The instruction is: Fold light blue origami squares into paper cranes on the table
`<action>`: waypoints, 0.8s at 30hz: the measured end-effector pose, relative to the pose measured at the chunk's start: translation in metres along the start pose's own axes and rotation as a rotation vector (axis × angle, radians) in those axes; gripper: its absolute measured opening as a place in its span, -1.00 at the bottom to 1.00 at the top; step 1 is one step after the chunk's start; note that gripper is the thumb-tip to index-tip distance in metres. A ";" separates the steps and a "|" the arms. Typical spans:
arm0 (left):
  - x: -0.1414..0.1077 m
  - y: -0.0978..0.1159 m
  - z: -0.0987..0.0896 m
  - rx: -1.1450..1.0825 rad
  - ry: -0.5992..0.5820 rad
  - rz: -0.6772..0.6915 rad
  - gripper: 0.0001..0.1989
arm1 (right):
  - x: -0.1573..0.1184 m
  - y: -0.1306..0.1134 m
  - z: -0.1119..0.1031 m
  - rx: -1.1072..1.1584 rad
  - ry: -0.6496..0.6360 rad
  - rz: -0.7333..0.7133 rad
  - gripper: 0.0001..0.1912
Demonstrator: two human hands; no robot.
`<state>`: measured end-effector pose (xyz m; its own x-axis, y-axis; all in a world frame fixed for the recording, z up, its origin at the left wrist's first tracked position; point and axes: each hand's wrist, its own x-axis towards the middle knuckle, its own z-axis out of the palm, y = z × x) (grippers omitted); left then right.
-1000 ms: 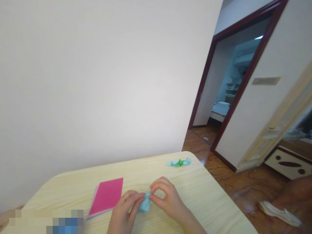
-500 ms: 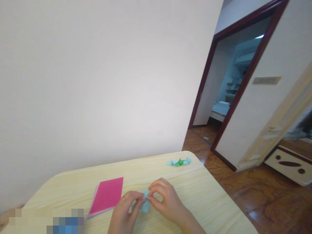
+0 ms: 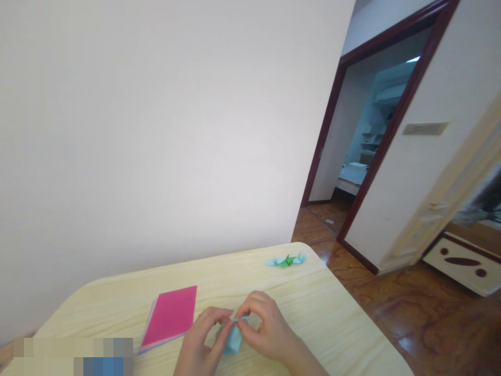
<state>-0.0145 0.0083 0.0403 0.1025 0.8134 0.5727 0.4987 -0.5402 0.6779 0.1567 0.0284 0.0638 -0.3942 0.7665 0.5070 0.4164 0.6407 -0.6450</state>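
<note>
Drawn slightly toward you, the folded pale-blue origami paper (image 3: 234,338) sits pinched between the fingertips of your left hand (image 3: 201,334) and right hand (image 3: 266,326); keep both pinches firm so the layers stay aligned. At 9 o'clock lies a square stack of pink paper (image 3: 169,317), and at 1 o'clock a small blue-and-green paper crane (image 3: 285,260), both on the pale wood-grain table (image 3: 332,324).

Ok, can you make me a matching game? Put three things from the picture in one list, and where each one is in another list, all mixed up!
Things:
1. pink paper stack
2. blue paper
3. paper cranes

Places:
A. far corner of the table
B. pinched between the left hand and right hand
C. on the table, just left of the hands

Pairs: 1-C, 2-B, 3-A
</note>
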 end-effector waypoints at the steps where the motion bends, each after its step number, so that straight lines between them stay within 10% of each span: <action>1: 0.000 -0.001 0.000 0.005 -0.012 -0.004 -0.86 | 0.001 -0.001 0.000 -0.012 0.006 0.002 -0.91; 24: 0.004 0.000 -0.002 -0.070 -0.064 -0.116 -0.82 | 0.000 0.000 0.004 0.028 0.052 0.061 -0.90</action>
<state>-0.0156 0.0107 0.0434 0.1034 0.8821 0.4596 0.4494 -0.4536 0.7696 0.1532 0.0278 0.0610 -0.3250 0.8060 0.4948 0.4153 0.5917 -0.6910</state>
